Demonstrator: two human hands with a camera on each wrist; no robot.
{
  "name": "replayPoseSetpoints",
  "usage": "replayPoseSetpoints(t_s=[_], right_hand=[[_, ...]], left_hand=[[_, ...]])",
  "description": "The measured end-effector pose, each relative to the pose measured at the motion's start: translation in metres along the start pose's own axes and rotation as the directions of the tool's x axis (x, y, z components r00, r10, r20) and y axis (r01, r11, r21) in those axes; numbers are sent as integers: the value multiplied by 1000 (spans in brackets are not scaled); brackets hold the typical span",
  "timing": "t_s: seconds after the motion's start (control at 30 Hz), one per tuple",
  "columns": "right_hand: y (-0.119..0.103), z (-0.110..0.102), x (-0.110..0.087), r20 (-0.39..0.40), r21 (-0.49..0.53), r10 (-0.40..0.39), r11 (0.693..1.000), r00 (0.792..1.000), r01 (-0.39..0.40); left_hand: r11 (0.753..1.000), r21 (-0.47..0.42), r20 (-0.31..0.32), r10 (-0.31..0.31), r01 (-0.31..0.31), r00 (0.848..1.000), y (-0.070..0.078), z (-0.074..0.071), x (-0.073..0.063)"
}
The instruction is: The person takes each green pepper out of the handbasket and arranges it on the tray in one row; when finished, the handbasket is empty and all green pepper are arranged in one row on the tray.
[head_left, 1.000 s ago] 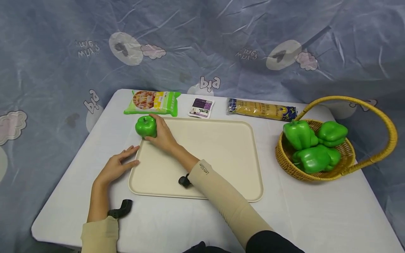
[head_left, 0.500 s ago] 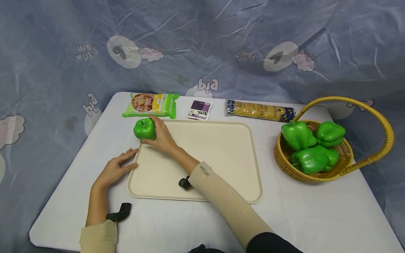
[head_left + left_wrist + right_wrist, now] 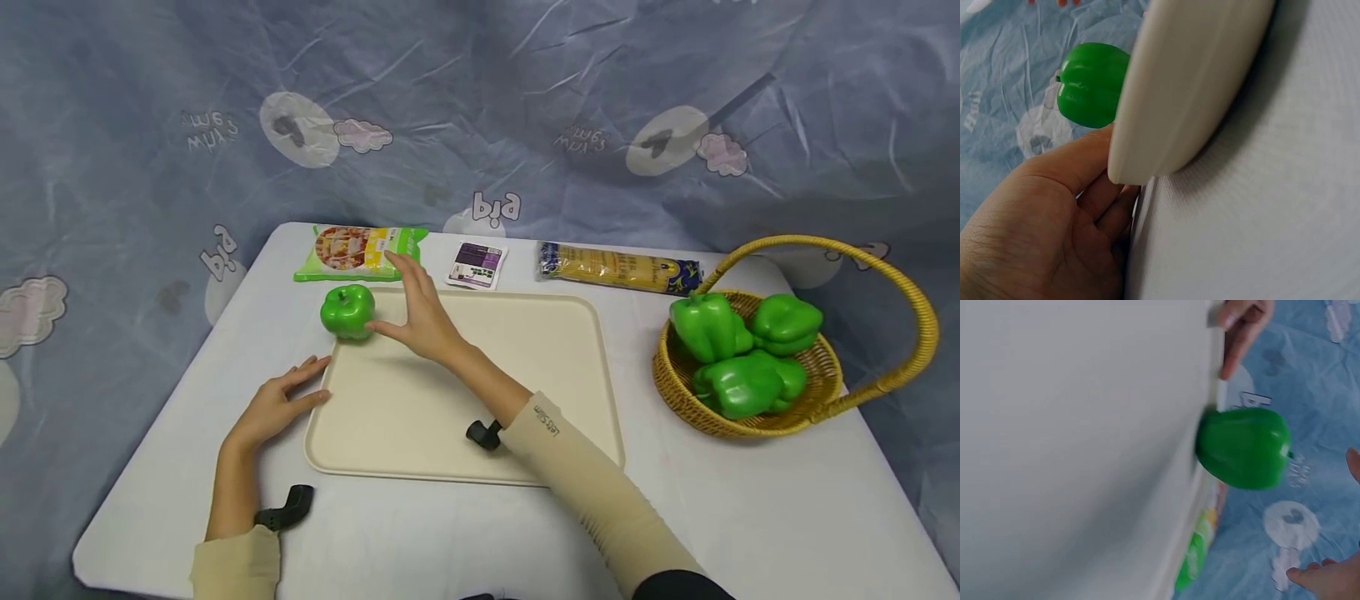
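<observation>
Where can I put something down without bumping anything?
Try the white table between the tray and basket, or the tray's far right corner. It's crowded around the tray's far left corner: green pepper, right hand, and left hand nearby.

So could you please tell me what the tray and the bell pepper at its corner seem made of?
The tray looks like smooth matte plastic, showing no grain. The bell pepper seems glossy, with even green and bright highlights: perhaps plastic, possibly real.
</observation>
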State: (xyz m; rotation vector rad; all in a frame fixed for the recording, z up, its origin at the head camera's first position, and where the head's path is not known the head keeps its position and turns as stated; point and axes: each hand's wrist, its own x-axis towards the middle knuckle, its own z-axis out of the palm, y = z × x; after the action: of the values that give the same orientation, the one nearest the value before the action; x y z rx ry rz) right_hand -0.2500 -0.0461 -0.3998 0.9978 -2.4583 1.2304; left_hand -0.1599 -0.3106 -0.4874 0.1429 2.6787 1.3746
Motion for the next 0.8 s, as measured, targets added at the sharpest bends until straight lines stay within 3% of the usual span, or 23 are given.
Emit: replayPoseSetpoints(t_s=[0.23,0.47,0.63,0.8], right_hand=[[-8,-65,-26,-111,21,-57,998,992,59],[-9,-130,-61,-160,-104,-99,991,982,83],[1,-174,-93,-230,-201,-49,979,972,1],[18,-207,-122,-349,-244,19,964,937,-110]], left_hand=[[999,28,-2,19,-19,1000,-2,1,1],[1000,23,-9,4,-3,1000,-2,4,1],[1000,18,2,10,-10,1000,-2,8,1],[999,36,-13,9,-8,1000,-2,5,1]])
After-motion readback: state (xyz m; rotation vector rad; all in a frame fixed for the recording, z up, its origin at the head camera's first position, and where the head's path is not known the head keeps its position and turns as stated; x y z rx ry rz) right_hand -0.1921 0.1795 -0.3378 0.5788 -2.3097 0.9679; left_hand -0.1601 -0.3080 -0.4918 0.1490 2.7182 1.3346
